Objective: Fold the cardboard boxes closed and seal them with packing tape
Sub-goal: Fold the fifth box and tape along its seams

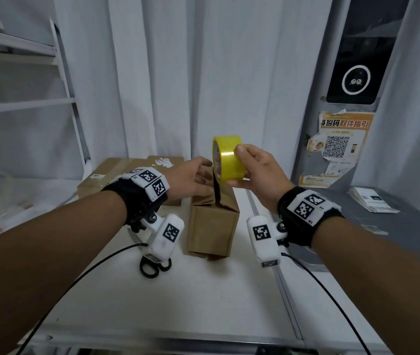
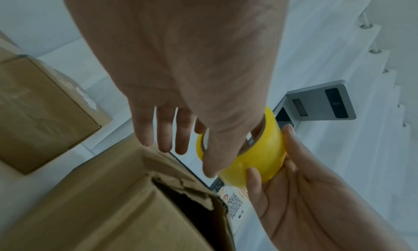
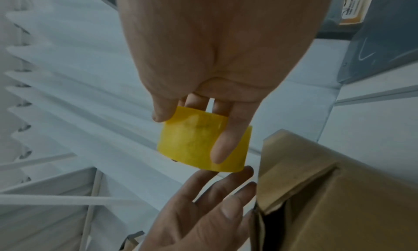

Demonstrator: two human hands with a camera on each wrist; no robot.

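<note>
Right hand (image 1: pixel 257 175) grips the yellow tape roll (image 1: pixel 228 158) by its outer band, thumb on top and fingers curled beneath, holding it in the air just above the small cardboard box (image 1: pixel 212 224). Left hand (image 1: pixel 191 179) reaches in beside the roll with fingers straight and spread, holding nothing; in the left wrist view its fingertips (image 2: pixel 162 144) hang over the box's top edge, close to the roll's open side. That box stands upright on the white table (image 1: pixel 203 298) between the two forearms, its top flaps only partly folded, with a dark gap showing. Black-handled scissors (image 1: pixel 153 267) lie on the table under the left wrist. Two more cardboard boxes (image 1: pixel 106 175) sit behind the left hand, near the curtain
</note>
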